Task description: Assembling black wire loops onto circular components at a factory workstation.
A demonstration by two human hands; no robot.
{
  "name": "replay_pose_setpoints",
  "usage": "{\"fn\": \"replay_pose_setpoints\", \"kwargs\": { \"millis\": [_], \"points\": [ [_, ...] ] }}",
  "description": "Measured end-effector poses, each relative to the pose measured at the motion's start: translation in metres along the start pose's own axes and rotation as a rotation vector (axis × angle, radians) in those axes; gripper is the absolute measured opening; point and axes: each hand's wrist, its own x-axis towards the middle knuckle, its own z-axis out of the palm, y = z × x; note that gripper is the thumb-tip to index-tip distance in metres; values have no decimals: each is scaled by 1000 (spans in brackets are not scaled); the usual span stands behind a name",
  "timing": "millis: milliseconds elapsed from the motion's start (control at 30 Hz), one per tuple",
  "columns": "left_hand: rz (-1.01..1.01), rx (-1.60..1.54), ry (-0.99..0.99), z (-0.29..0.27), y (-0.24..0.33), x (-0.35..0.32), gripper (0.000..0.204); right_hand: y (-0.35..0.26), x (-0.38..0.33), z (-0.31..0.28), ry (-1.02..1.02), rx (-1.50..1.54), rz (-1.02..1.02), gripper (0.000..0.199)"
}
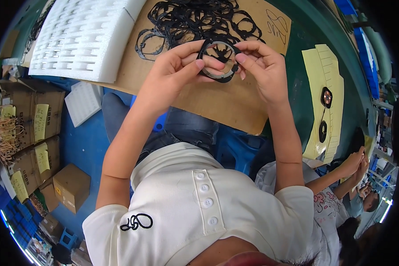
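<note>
Between my two hands, above the cardboard sheet, is a black ring-shaped frame with a pale inner rim and an open middle. My left hand grips its left side, thumb on the near face and a fingertip showing through the opening. My right hand pinches the right side between thumb and fingers. Just beyond, a heap of similar black ring frames lies tangled on the cardboard. One loose ring frame rests at the heap's left edge.
White foam trays with slots stand at the left. To the right, a yellow paper sheet on the green table carries a coil part and a black ring. A co-worker's hands are at the far right. Cardboard boxes sit on the floor.
</note>
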Motion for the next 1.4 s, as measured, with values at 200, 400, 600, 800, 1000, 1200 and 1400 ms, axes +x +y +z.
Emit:
{"fn": "replay_pose_setpoints", "kwargs": {
  "millis": [200,400,600,800,1000,1200,1400],
  "points": [
    [9,14,45,3,-1,0,31,1,2,-4,-12,195,158,18],
    [-30,26,65,4,5,0,31,3,0,-4,-30,248,233,17],
    [-24,65,79,6,5,-1,29,4,0,-1,-4,278,253,11],
    [-36,96,131,7,4,1,29,4,-1,1,-22,255,254,13],
    [-32,106,110,4,3,3,30,0,0,-1,-107,153,271,9],
    [9,31,180,11,-3,2,33,2,-1,0,-75,251,286,8],
    [61,143,171,11,-4,0,41,6,-4,4,-8,376,252,9]
  ]
}}
